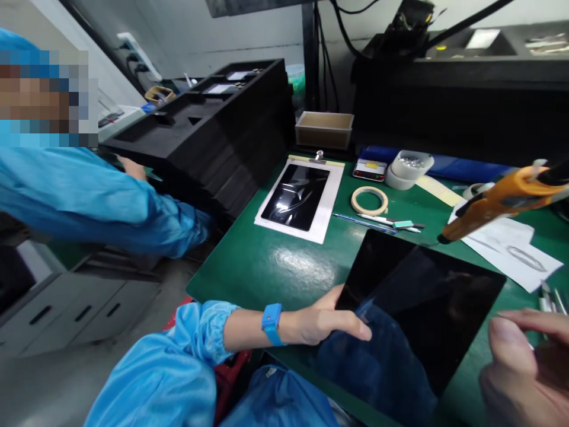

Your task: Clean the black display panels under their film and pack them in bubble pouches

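A large black tablet panel (418,308) lies glossy side up on the green mat (275,267), near the front edge. My left hand (324,323) grips the panel's left edge, thumb on top, fingers closed around it; a blue wrist strap sits on that wrist. My right hand (524,367) is at the lower right, close to the camera, fingers curled together beside the panel's right corner; whether it holds anything is hidden. An orange electric screwdriver (498,198) hangs above the panel's far right.
A second black panel rests on a white clipboard (329,207) at the back. Tape ring (368,200), pens (377,222), white cup of screws (411,166), papers (511,249) and a small box (323,129) lie behind. Stacked black foam trays (213,124) stand left, where a co-worker's blue sleeve (98,201) reaches.
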### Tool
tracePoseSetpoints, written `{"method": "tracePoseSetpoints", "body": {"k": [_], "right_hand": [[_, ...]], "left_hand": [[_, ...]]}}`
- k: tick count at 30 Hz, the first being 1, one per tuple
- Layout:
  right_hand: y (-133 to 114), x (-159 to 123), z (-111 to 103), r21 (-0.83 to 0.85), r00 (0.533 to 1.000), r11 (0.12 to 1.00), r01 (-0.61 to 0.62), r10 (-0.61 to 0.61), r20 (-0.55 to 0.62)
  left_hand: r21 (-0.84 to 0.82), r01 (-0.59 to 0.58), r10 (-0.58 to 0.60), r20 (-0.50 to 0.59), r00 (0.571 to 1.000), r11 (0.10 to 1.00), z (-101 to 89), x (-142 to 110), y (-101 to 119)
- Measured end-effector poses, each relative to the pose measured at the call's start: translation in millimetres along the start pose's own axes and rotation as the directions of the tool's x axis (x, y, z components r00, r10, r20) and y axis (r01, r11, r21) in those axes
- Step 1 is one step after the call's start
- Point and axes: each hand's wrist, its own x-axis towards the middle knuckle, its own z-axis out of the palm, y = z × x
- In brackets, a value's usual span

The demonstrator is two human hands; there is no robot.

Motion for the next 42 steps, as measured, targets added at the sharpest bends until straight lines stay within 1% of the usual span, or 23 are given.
{"method": "tracePoseSetpoints", "body": {"k": [1, 4, 6, 8, 11, 13, 16, 21, 24, 28, 32, 34, 37, 40, 42], "right_hand": [[-1.1, 4.6, -0.8, -0.032, 0.999, 0.999, 0.042, -0.042, 0.006], [-4.6, 15.1, -1.1, -0.185, 0.984, 0.969, 0.161, -0.144, 0.102], [-4.7, 17.7, -1.2, -0.249, 0.972, 0.944, 0.215, -0.181, 0.152], [-2.8, 17.3, -2.1, -0.254, 0.965, 0.939, 0.232, -0.19, 0.182], [1.4, 14.2, -4.1, -0.232, 0.96, 0.953, 0.197, -0.139, 0.242], [3.0, 12.3, -4.8, -0.231, 0.951, 0.952, 0.199, -0.13, 0.282], [1.6, 11.2, -4.5, -0.234, 0.94, 0.949, 0.209, -0.129, 0.317], [-4.1, 10.6, -3.1, -0.196, 0.947, 0.966, 0.167, -0.102, 0.306], [-5.3, 8.3, -3.0, -0.198, 0.95, 0.965, 0.172, -0.109, 0.294], [-7.0, 5.8, -2.9, -0.229, 0.957, 0.951, 0.208, -0.149, 0.251], [-12.4, 6.3, 0.0, -0.237, 0.923, 0.917, 0.32, -0.245, 0.298], [-17.3, 5.4, 3.7, -0.218, 0.898, 0.904, 0.367, -0.283, 0.337], [-26.6, 0.4, 11.0, -0.153, 0.864, 0.907, 0.392, -0.306, 0.399], [-34.4, -6.9, 17.0, -0.092, 0.837, 0.921, 0.38, -0.299, 0.459], [-37.5, -11.0, 19.0, -0.067, 0.831, 0.93, 0.363, -0.29, 0.476]], "left_hand": [[-0.001, 0.029, -0.029, 0.0, 1.0, 1.0, 0.0, 0.1, -2.8], [-0.015, 0.096, -0.096, -0.018, 0.995, 0.995, 0.7, 1.3, -9.4], [-0.021, 0.121, -0.122, -0.031, 0.992, 0.992, 1.6, 2.2, -11.6], [-0.017, 0.144, -0.144, -0.044, 0.989, 0.989, 2.4, 3.0, -12.3], [0.001, 0.184, -0.183, -0.066, 0.981, 0.983, 2.5, 3.8, -12.7], [0.013, 0.193, -0.192, -0.069, 0.979, 0.981, 2.2, 4.0, -13.4], [0.019, 0.189, -0.188, -0.054, 0.981, 0.982, 2.7, 4.3, -15.4], [0.001, 0.175, -0.175, -0.032, 0.984, 0.984, 3.6, 5.0, -20.7], [-0.014, 0.153, -0.153, -0.016, 0.988, 0.988, 1.9, 5.0, -23.8], [-0.019, 0.13, -0.129, 0.012, 0.992, 0.991, 0.8, 3.9, -22.6], [-0.008, 0.036, -0.036, 0.018, 0.999, 0.999, 4.4, 2.5, -15.5], [0.004, -0.015, 0.015, -0.002, 1.0, 1.0, 7.4, 2.2, -12.2], [0.008, -0.057, 0.057, -0.062, 0.996, 0.998, 11.8, 2.4, -9.4], [-0.036, -0.057, 0.05, -0.17, 0.984, 0.998, 14.5, 3.6, -9.1], [-0.074, -0.044, 0.025, -0.24, 0.97, 0.996, 14.8, 5.0, -10.3]]}}
